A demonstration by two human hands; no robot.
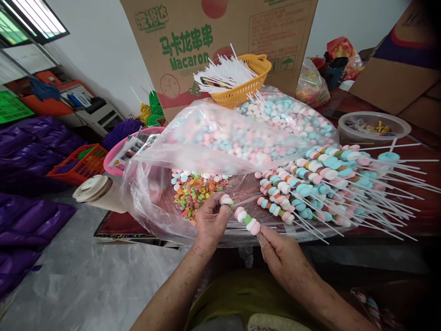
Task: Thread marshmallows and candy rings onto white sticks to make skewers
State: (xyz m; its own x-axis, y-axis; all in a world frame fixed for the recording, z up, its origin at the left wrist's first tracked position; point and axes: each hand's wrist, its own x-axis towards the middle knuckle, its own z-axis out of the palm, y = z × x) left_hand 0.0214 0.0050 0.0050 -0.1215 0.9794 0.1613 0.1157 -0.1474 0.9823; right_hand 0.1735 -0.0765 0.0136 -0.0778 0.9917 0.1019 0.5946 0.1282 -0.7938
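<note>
- While the left hand (212,218) pinches a few candy pieces (226,201), pink, white and green, between thumb and fingers, the right hand (284,255) grips the lower end of a candy row (247,220) between its thumb and curled fingers.
- That row runs pink, white, green, white, pink; it is held above the front edge of the worktop (126,225), its upper end just beside the pieces in the left hand.
- Below it, bare white sticks (267,226) lie along the front edge.
- Ring-shaped gummies (191,195), orange, yellow and green, are heaped just behind the left hand on a plastic bag (144,193).
- Behind these, the bag spreads over a large mound of pastel marshmallows (289,115).
- Loaded skewers (317,179) are piled toward the right edge, most stick ends pointing right.
- Farther back, a yellow basket (237,94) of white sticks (225,71) rests tilted before a cardboard box (220,27).
- A round tub (374,128) stands toward the back right corner.
- Near the left edge are a pink basket (115,154) and a lidded cup (98,191).
</note>
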